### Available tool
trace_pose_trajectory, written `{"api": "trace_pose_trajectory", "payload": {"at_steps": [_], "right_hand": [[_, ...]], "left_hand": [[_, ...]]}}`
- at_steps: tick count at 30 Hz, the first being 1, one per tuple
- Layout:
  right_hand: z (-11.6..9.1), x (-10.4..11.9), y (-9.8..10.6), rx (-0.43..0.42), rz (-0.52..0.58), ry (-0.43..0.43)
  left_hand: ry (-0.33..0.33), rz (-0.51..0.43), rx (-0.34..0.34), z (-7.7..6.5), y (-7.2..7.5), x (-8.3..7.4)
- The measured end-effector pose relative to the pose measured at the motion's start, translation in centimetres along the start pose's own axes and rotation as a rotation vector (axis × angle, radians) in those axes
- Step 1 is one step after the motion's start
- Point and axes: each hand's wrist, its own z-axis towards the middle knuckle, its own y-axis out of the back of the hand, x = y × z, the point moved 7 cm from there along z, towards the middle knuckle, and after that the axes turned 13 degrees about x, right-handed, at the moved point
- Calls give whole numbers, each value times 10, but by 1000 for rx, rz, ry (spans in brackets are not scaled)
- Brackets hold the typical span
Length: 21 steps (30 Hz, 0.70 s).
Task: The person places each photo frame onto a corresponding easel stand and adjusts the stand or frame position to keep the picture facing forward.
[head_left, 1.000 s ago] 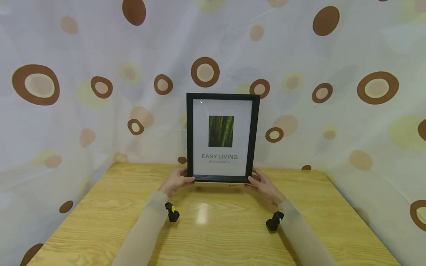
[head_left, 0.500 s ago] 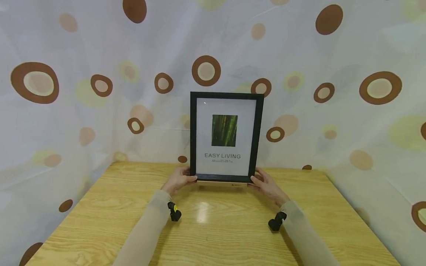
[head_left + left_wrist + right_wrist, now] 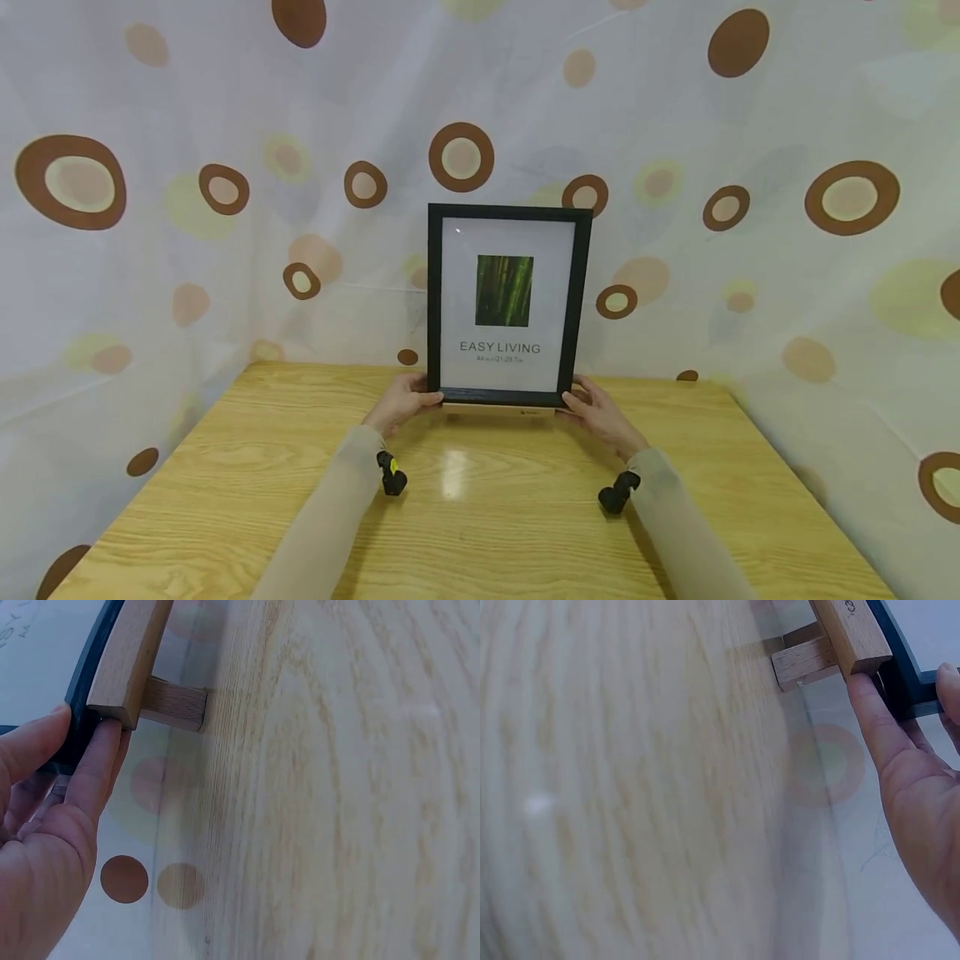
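Observation:
A black picture frame (image 3: 433, 308) stands upright at the back of the table, with a small green bamboo picture and the words "EASY LIVING" behind its clear front. Its lower edge sits at a light wooden stand (image 3: 495, 410). In the left wrist view, the stand's front bar (image 3: 129, 664) has a short wooden foot (image 3: 176, 703) reaching to the table. My left hand (image 3: 401, 404) grips the lower left corner, thumb in front and fingers beside and behind. My right hand (image 3: 603, 421) holds the lower right corner likewise; its index fingertip is right at the end of the bar (image 3: 855, 637).
The wooden table (image 3: 480, 525) runs from my forearms to the back wall. Behind and on both sides hangs a pale curtain (image 3: 337, 100) with brown and yellow ovals. A small black camera sits on each wrist, one on the left (image 3: 390, 475) and one on the right (image 3: 619, 493).
The picture frame has shifted slightly to the right against the curtain, and both hands moved with it. Their hold on the lower corners looks the same.

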Motion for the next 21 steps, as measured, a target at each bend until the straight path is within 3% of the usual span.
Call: {"api": "trace_pose_trajectory", "payload": {"at_steps": [9,15,21], "right_hand": [[-3,4,0,-16,-45,-53],[-12,9,5,-22,-127,-93],[-21,20,9,-39,-266,-102]], "left_hand": [[-25,16,14,-6,-1,0],[-50,164,6,-18,2,-8],[-13,261,-40,-31,7,-14]]}}
